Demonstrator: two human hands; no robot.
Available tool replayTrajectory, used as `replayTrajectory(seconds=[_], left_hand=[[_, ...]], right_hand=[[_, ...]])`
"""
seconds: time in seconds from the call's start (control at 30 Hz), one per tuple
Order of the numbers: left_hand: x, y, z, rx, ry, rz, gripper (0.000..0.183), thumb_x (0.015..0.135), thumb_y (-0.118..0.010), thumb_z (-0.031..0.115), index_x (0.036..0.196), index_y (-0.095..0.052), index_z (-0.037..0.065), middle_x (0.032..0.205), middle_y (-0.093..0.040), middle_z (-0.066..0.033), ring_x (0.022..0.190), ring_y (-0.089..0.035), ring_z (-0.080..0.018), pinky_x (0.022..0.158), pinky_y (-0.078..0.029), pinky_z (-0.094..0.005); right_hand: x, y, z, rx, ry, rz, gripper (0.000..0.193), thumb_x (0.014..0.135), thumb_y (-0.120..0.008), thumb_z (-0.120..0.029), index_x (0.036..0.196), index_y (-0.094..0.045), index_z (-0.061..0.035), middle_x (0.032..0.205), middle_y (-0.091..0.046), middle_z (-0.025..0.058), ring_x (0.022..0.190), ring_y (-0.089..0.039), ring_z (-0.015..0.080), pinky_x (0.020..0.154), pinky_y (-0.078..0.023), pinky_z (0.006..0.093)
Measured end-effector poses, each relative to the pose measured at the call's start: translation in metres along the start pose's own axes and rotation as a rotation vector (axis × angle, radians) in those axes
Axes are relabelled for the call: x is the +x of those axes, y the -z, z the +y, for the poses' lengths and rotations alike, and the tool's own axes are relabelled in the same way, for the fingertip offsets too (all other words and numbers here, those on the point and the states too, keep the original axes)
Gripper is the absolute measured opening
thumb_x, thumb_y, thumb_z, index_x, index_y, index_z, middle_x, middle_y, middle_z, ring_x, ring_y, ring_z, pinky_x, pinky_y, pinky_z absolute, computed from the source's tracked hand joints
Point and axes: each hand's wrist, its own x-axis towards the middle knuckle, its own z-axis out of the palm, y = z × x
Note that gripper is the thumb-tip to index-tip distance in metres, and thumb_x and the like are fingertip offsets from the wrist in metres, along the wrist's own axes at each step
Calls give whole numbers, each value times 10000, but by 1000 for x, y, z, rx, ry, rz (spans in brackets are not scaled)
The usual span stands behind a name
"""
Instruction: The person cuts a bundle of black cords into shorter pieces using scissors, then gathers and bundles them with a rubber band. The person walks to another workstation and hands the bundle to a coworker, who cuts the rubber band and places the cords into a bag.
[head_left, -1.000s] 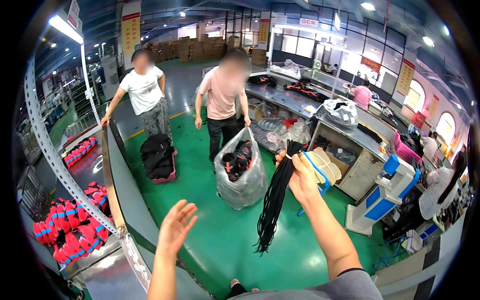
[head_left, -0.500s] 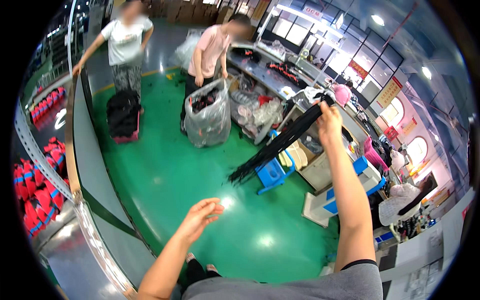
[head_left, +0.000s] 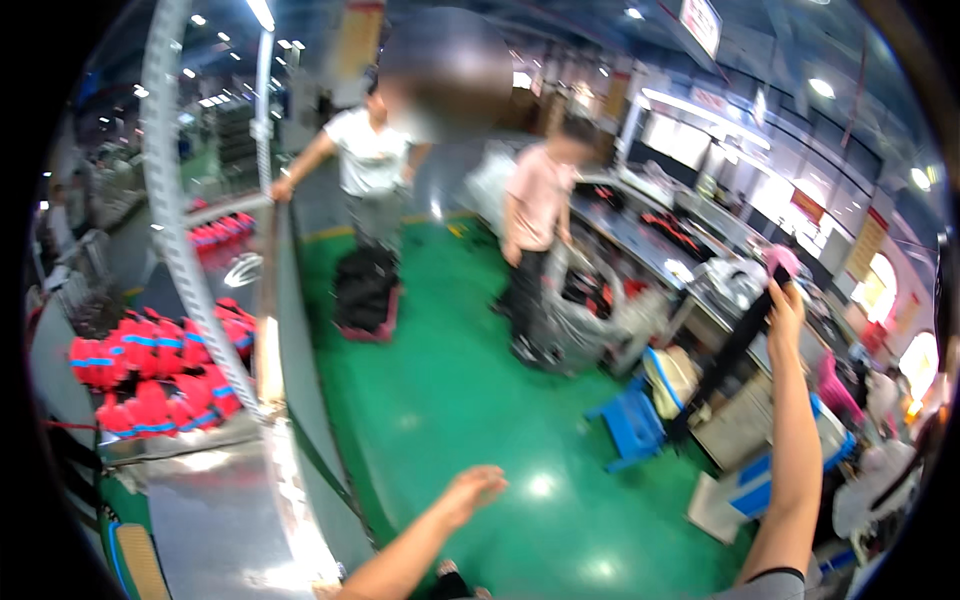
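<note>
At the upper right, my raised right hand (head_left: 787,305) is closed on one end of a bundle of long black strips (head_left: 738,345). The bundle slants down to the left, and its lower end hangs near a blue plastic stool (head_left: 630,425). Whether the strips are cords or straps I cannot make out. Low in the middle, over the green floor, my left hand (head_left: 474,493) is open and slightly blurred. Its fingers are loosely stretched out, with nothing in them.
A person in pink (head_left: 535,195) stands beside a clear plastic sack (head_left: 570,330). Another in white (head_left: 370,155) is behind a pink crate (head_left: 375,333) heaped with black material. Red bundles (head_left: 150,350) with blue bands lie left, past a partition (head_left: 325,470). A workbench (head_left: 655,238) runs along the right.
The view has swung left, so the room sits further right and more red bundles show. The black strips now hang more steeply from my right hand. My left hand remains empty.
</note>
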Motion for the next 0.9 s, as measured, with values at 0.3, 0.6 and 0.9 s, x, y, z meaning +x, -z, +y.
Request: replayTrajectory(seconds=[0.3, 0.6, 0.9], left_hand=[[-29, 10, 17, 47, 52, 121, 286, 909, -551, 239, 1153, -547, 91, 1053, -606, -49, 986, -556, -143, 830, -436, -285], [-40, 20, 4, 45, 94, 148, 266, 903, -552, 208, 1141, -552, 89, 1036, -614, -47, 968, -561, -139, 826, -434, -284], [-43, 24, 0, 23, 112, 191, 244, 901, -556, 197, 1118, -554, 86, 1016, -616, -54, 953, -564, -140, 816, -448, -295]], right_hand=[[-69, -25, -4, 306, -81, -172, 134, 835, -651, -140, 911, -556, -83, 904, -642, 41, 776, -577, 88, 672, -414, 201], [-106, -62, -28, 417, -157, -316, 181, 847, -638, -151, 952, -524, -58, 932, -635, 64, 870, -601, 118, 731, -444, 229], [-119, -87, -45, 467, -160, -406, 198, 866, -612, -141, 1018, -523, -51, 971, -627, 62, 918, -589, 136, 819, -452, 271]])
